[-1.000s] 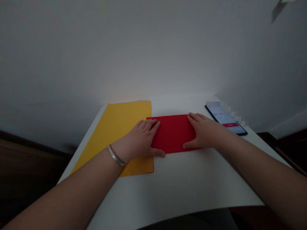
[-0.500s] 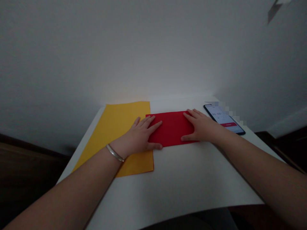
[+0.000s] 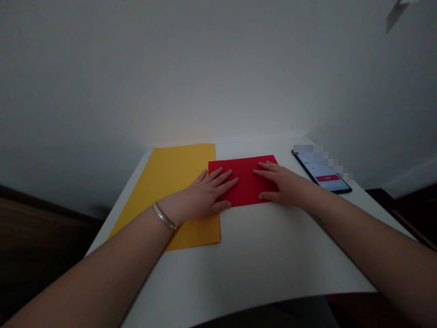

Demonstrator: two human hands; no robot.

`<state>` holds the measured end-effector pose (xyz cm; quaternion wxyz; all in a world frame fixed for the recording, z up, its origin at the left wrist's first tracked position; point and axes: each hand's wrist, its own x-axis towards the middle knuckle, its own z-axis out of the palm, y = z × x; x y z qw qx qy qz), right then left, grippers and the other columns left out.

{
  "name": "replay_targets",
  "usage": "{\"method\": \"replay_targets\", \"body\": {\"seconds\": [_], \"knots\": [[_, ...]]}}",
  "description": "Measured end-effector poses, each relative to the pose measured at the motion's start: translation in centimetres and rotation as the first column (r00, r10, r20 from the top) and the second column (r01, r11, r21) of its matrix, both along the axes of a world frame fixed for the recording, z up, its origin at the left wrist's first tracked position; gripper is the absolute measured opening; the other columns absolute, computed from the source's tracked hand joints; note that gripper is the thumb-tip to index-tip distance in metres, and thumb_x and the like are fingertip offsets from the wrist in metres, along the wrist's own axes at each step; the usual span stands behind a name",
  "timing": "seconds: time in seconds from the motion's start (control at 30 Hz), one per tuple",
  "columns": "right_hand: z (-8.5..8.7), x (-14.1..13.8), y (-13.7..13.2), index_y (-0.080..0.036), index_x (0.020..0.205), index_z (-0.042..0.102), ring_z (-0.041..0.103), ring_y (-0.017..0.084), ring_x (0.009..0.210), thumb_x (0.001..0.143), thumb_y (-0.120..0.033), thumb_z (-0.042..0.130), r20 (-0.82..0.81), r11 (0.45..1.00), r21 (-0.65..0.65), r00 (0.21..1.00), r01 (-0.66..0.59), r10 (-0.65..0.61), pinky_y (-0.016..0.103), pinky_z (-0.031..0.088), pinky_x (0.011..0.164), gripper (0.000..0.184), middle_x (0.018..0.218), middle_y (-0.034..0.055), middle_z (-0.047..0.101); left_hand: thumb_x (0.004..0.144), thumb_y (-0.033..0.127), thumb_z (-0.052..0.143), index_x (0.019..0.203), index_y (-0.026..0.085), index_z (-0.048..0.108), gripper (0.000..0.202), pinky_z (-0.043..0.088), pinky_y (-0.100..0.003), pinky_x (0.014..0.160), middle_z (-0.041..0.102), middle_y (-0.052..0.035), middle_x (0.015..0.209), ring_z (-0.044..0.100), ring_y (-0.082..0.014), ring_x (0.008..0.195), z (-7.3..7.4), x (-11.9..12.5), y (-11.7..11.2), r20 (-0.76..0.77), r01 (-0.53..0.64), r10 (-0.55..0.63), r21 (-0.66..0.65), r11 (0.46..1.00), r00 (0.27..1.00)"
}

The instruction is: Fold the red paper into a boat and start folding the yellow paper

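Observation:
A red sheet of paper (image 3: 244,182), which looks folded, lies flat on the white table (image 3: 259,255). Across its left end my left hand (image 3: 208,193) rests with fingers spread, a silver bangle (image 3: 164,216) on the wrist. My right hand (image 3: 278,184) lies on the right end of the red paper, fingers outstretched and apart. Under the left hand and forearm is a larger yellow sheet (image 3: 177,168); a thin red edge shows along its right side. The red paper's left edge meets or slightly overlaps it.
A phone (image 3: 329,182) with a lit screen lies on the table's right side, beyond my right wrist. A pale wall (image 3: 218,77) rises behind the table. Dark wooden furniture (image 3: 37,237) stands at the left.
My left fingers have slid a little right and down over the red paper. My right fingertips have drawn back from its top edge, uncovering the upper right corner.

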<state>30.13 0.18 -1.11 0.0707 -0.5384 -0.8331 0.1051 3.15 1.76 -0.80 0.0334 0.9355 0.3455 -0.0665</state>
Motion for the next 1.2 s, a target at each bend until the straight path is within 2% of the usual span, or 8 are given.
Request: {"method": "replay_targets", "body": {"seconds": [0.23,0.37,0.47,0.57,0.67,0.77,0.93,1.2], "knots": [[-0.2,0.2,0.1,-0.021,0.141,0.047,0.031,0.032,0.139,0.078,-0.052,0.062,-0.021,1.000,0.009,1.000,-0.001,0.001,0.049,0.029,0.113,0.072,0.152,0.0119,0.036,0.091,0.045,0.053,0.151,0.029,0.021,0.070,0.018,-0.061,0.111,0.015,-0.0129,0.158,0.005,-0.0376,0.145,1.3,-1.0,0.1,-0.027,-0.078,0.076,-0.080,0.994,0.997],[0.1,0.1,0.1,-0.022,0.141,0.047,0.032,0.033,0.139,0.077,-0.052,0.063,-0.017,1.000,-0.006,1.000,0.017,-0.017,0.051,0.029,0.113,0.072,0.153,0.0109,0.035,0.089,0.040,0.055,0.150,0.031,0.022,0.070,0.021,-0.059,0.111,0.015,-0.0115,0.158,0.007,-0.0372,0.145,2.1,-1.9,-0.2,-0.029,-0.083,0.080,-0.102,0.991,0.996],[0.4,-0.1,0.1,-0.020,0.141,0.047,0.032,0.034,0.139,0.076,-0.052,0.064,-0.002,0.999,-0.020,1.000,0.026,-0.026,0.051,0.029,0.113,0.075,0.153,0.0122,0.035,0.088,0.030,0.056,0.149,0.030,0.027,0.068,0.025,-0.054,0.111,0.020,-0.0100,0.158,0.015,-0.0344,0.145,2.8,-2.2,-0.8,-0.029,-0.078,0.076,-0.084,0.993,0.997],[0.5,-0.3,0.1,-0.016,0.142,0.046,0.032,0.033,0.139,0.076,-0.052,0.065,0.007,1.000,-0.021,1.000,0.013,-0.013,0.048,0.028,0.114,0.077,0.153,0.0140,0.034,0.087,0.028,0.057,0.146,0.031,0.034,0.063,0.033,-0.046,0.109,0.034,-0.0091,0.153,0.035,-0.0293,0.139,3.3,-1.4,-1.5,0.034,-0.056,0.058,-0.075,0.996,0.998],[0.5,-0.3,0.2,-0.017,0.141,0.047,0.033,0.032,0.139,0.077,-0.052,0.063,0.012,1.000,-0.001,1.000,0.009,-0.009,0.048,0.029,0.113,0.074,0.152,0.0136,0.035,0.096,0.030,0.043,0.137,0.028,0.049,0.041,0.033,-0.036,0.110,0.051,-0.0030,0.143,0.043,-0.0196,0.133,3.3,0.1,-2.0,0.159,0.054,-0.047,-0.042,0.998,0.986],[0.4,-0.2,0.3,-0.018,0.138,0.052,0.036,0.030,0.137,0.081,-0.049,0.060,0.012,0.999,0.045,1.000,-0.009,0.009,0.046,0.031,0.112,0.065,0.149,0.0130,0.040,0.098,0.034,0.041,0.136,0.024,0.051,0.041,0.028,-0.035,0.113,0.048,-0.0035,0.145,0.042,-0.0200,0.134,2.5,1.1,-2.2,0.154,0.130,-0.136,0.051,0.990,0.979],[0.4,-0.2,0.4,-0.014,0.134,0.056,0.044,0.030,0.131,0.085,-0.045,0.057,0.026,0.993,0.118,1.000,-0.006,0.003,0.044,0.034,0.110,0.058,0.143,0.0152,0.049,0.096,0.044,0.043,0.144,0.016,0.040,0.055,0.023,-0.040,0.116,0.037,-0.0093,0.151,0.031,-0.0260,0.141,1.3,1.4,-2.8,0.071,0.136,-0.145,0.124,0.983,0.987],[0.4,-0.4,0.4,-0.013,0.134,0.055,0.041,0.029,0.134,0.086,-0.041,0.058,0.032,0.993,0.117,0.999,-0.014,0.010,0.043,0.032,0.112,0.056,0.143,0.0161,0.048,0.095,0.053,0.036,0.147,0.008,0.032,0.068,0.028,-0.045,0.114,0.029,-0.0152,0.154,0.029,-0.0304,0.141,1.6,2.1,-5.2,0.020,0.020,-0.022,0.114,0.993,1.000]]}}
